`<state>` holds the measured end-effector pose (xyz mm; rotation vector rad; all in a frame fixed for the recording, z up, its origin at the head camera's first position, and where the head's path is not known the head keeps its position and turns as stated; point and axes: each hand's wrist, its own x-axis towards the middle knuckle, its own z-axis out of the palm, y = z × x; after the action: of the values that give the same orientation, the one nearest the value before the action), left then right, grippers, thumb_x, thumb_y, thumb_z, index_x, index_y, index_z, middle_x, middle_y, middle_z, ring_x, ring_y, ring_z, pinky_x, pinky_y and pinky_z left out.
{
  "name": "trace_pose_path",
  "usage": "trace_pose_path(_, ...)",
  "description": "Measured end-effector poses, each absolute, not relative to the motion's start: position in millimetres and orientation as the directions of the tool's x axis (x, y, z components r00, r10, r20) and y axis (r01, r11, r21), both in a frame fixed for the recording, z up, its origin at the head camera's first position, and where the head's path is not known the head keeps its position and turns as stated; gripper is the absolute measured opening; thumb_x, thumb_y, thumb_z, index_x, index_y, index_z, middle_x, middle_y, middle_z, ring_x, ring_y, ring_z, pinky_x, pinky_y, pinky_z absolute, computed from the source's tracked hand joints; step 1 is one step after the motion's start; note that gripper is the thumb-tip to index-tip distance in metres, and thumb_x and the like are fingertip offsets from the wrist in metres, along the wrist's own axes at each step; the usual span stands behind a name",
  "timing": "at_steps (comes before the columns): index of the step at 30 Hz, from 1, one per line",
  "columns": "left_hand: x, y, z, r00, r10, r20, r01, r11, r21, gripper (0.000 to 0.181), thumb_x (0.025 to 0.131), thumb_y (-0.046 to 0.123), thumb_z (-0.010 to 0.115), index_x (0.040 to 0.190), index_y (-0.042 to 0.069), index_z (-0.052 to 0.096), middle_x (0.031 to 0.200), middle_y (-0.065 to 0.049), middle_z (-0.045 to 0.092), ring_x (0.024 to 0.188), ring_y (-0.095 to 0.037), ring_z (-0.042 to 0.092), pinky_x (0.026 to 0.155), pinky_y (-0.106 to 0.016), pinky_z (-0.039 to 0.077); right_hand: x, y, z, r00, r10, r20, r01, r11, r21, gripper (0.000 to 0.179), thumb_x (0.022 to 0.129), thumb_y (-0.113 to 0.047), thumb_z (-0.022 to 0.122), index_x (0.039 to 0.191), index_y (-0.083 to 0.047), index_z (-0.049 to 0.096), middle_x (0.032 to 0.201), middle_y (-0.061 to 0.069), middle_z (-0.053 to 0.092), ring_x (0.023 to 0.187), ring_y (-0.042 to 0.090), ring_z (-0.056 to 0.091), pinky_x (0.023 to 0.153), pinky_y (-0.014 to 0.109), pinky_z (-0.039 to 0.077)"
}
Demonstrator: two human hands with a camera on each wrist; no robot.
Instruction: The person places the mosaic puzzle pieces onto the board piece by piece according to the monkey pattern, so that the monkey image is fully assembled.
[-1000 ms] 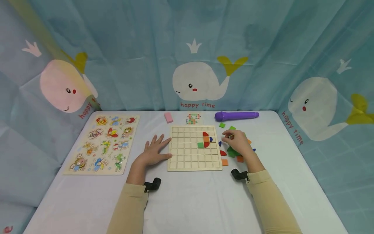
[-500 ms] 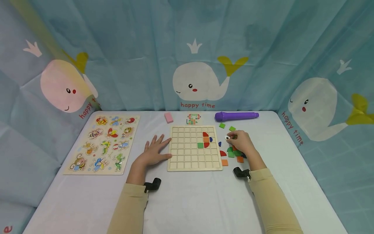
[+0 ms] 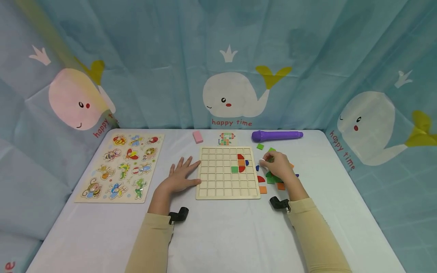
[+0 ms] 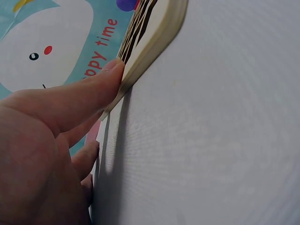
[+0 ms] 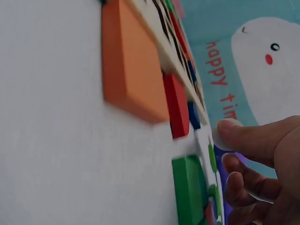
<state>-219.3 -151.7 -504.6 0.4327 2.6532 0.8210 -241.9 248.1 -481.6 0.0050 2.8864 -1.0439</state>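
Observation:
In the head view, my left hand lies flat with fingers spread, its thumb and index fingertip at the left edge of a wooden grid board. The left wrist view has that thumb touching the board's rim. A green square, an orange square, two red curved pieces and a blue piece sit in the grid. Right of the board, my right hand pinches a small white round piece between thumb and fingers, above the loose pieces. Its fingers partly cover the white piece.
Loose green, red, blue and orange pieces lie right of the board. Behind it are a pink block, a pattern card and a purple toy microphone. An insect puzzle board lies at left.
Half a second ago the white piece showed a black eye mark; now it appears plain white and sits slightly further left with my right hand. My left hand stays at the board.

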Motion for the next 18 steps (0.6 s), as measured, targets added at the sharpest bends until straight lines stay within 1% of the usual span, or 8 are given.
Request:
trace_pose_path(5,-219.2,-152.6,-505.3,-0.901,0.380,-0.207,0.192,0.779,0.597,0.082,0.092,0.050,0.069,0.160,0.025,0.031,0.171,-0.012,0.007,0.156,-0.040,-0.010,0.120,-0.064,-0.012,-241.9,237.5,-480.5,-0.999,-0.030,-0.033,-0.002,0.768,-0.640,0.021,0.094,-0.030,0.073,0.100,-0.010,0.068,0.092,0.008,0.066,0.079,0.023,0.057,0.065,0.031,0.047)
trace_pose_path(9,-219.6,-152.7,-507.4,-0.900,0.389,-0.195,0.204,0.773,0.601,0.082,0.092,0.049,0.068,0.160,0.023,0.031,0.170,-0.014,0.009,0.155,-0.042,-0.009,0.120,-0.066,-0.011,-240.5,229.0,-481.0,-0.999,-0.036,-0.009,-0.022,0.766,-0.642,0.025,0.094,-0.030,0.073,0.107,-0.010,0.070,0.092,0.006,0.068,0.080,0.021,0.061,0.066,0.032,0.049)
trace_pose_path(12,-219.9,-153.6,-508.8,-0.898,0.390,-0.203,0.199,0.773,0.603,0.082,0.092,0.048,0.068,0.160,0.023,0.031,0.170,-0.013,0.008,0.156,-0.040,-0.010,0.120,-0.065,-0.011,-238.1,220.5,-479.6,-0.998,-0.061,0.015,-0.056,0.747,-0.663,0.027,0.094,-0.029,0.073,0.112,-0.008,0.070,0.093,0.006,0.070,0.082,0.021,0.064,0.068,0.034,0.051)
trace_pose_path(14,-220.1,-154.4,-509.0,-0.898,0.388,-0.207,0.194,0.772,0.605,0.082,0.092,0.048,0.069,0.161,0.024,0.030,0.171,-0.012,0.008,0.156,-0.039,-0.010,0.120,-0.064,-0.012,-236.9,214.2,-478.0,-0.996,-0.081,0.034,-0.083,0.736,-0.672,0.027,0.095,-0.027,0.073,0.113,-0.007,0.071,0.095,0.007,0.071,0.084,0.022,0.066,0.071,0.036,0.053)
trace_pose_path(18,-220.6,-155.2,-508.0,-0.899,0.387,-0.205,0.192,0.769,0.610,0.082,0.092,0.048,0.070,0.160,0.025,0.031,0.171,-0.011,0.008,0.156,-0.039,-0.010,0.120,-0.063,-0.013,-237.5,202.9,-477.3,-0.993,-0.110,0.040,-0.108,0.725,-0.680,0.025,0.095,-0.026,0.072,0.113,-0.009,0.074,0.097,0.007,0.074,0.086,0.022,0.067,0.072,0.037,0.056)
